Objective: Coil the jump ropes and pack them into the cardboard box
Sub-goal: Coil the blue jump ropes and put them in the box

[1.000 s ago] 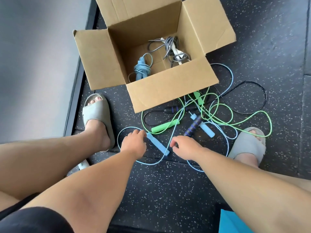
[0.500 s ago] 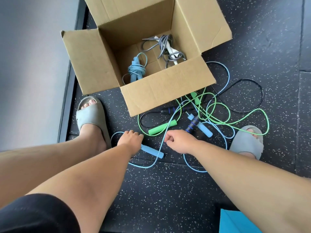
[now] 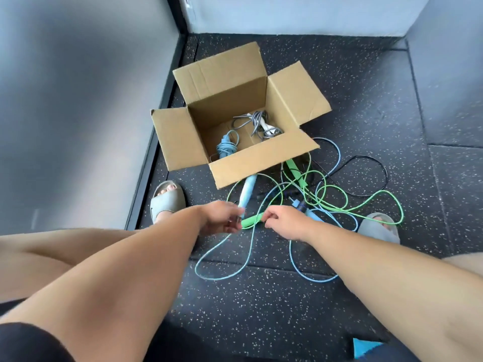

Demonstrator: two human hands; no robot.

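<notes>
The left hand point(image 3: 222, 218) has its fingers curled round the lower end of a blue handle point(image 3: 247, 190), which points up towards the box point(image 3: 261, 160). The right hand point(image 3: 285, 223) pinches the blue cord point(image 3: 250, 246) with its fingertips pressed together, just where the cord crosses a green handle point(image 3: 249, 222) lying between the two hands. From there the cord drops in wide loops across the floor point(image 3: 261, 309) towards the person. Beyond the right hand it runs into a tangle with the green rope point(image 3: 347, 205) and a black rope point(image 3: 379, 163), whose loops cross over it. The box's near flap overhangs part of the tangle. In the box lie a coiled blue rope point(image 3: 225, 147) and a grey rope point(image 3: 258, 124). A slipper point(image 3: 168, 202) stands left of the hands.
</notes>
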